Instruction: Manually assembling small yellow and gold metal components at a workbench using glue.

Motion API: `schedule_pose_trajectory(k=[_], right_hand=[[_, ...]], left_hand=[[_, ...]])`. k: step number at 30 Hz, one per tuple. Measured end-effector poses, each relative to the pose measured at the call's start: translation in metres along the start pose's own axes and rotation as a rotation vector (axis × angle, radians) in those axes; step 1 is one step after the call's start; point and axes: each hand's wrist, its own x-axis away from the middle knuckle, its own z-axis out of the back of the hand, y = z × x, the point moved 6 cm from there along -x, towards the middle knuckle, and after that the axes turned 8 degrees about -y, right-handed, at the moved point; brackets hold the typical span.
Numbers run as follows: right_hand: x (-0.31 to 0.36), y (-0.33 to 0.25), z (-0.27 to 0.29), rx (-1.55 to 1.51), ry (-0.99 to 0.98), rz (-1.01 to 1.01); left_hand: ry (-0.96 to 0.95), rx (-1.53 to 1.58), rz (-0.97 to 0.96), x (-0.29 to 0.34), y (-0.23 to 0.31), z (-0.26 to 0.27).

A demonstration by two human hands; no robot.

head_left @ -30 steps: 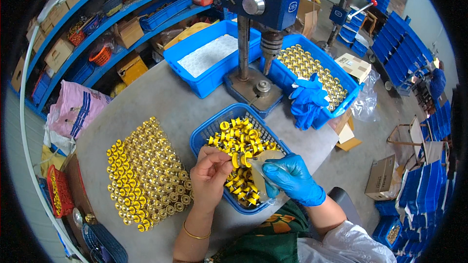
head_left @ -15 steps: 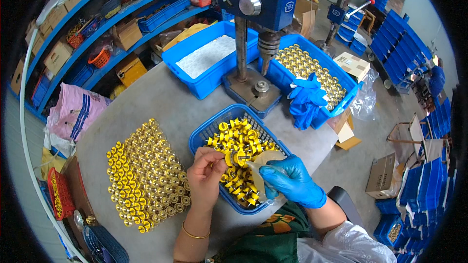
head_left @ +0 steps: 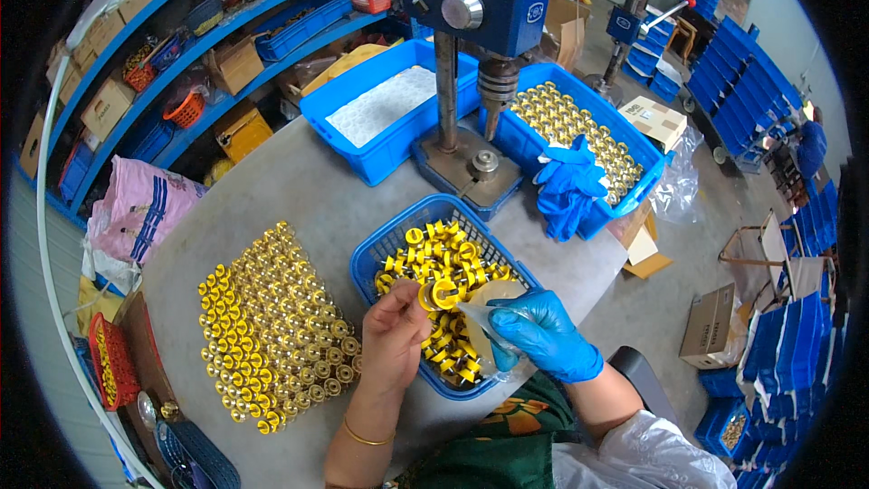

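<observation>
Over the front of a blue plastic basket [head_left: 362, 258], my bare left hand [head_left: 393, 333] pinches a small round yellow part [head_left: 442, 295] between thumb and fingers. My right hand [head_left: 549, 337], in a blue glove, is closed round a translucent plastic squeeze bag [head_left: 498, 292]. The bag's narrow tip points left, close to the yellow part; whether they touch I cannot tell. Loose yellow parts with metal pins [head_left: 444, 249] fill the basket beneath both hands. To the left of my left hand, many yellow and brass-coloured parts [head_left: 276, 317] stand in close rows on the grey table.
Behind the basket stands a blue drill press [head_left: 475, 9]. A blue bin lined with white [head_left: 385, 109] is at its left. Another bin [head_left: 625, 213], at its right, holds rows of metal parts, with blue gloves [head_left: 572, 186] over its edge. A red basket [head_left: 113, 362] sits far left.
My left hand has shifted slightly right and down, and the yellow part in it has turned a little. My right hand keeps hold of the squeeze bag, nearly in place.
</observation>
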Motion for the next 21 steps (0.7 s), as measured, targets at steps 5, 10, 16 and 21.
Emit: schedule_pose_trajectory(k=[5,10,16,21], right_hand=[[0.0010,-0.0010,0.0014,0.016,0.007,0.007],[0.0004,-0.0004,0.0021,0.030,-0.008,0.024],[0.0009,0.0031,0.0028,-0.002,-0.005,-0.005],[0.0014,0.0029,0.0035,0.002,-0.007,0.002]], left_hand=[[-0.040,0.099,0.048,0.0003,-0.0039,-0.0056],[-0.068,0.142,0.091,0.0010,-0.0066,-0.0082],[-0.067,0.126,0.090,0.0012,-0.0076,-0.0088],[-0.076,0.111,0.089,0.0013,-0.0078,-0.0091]])
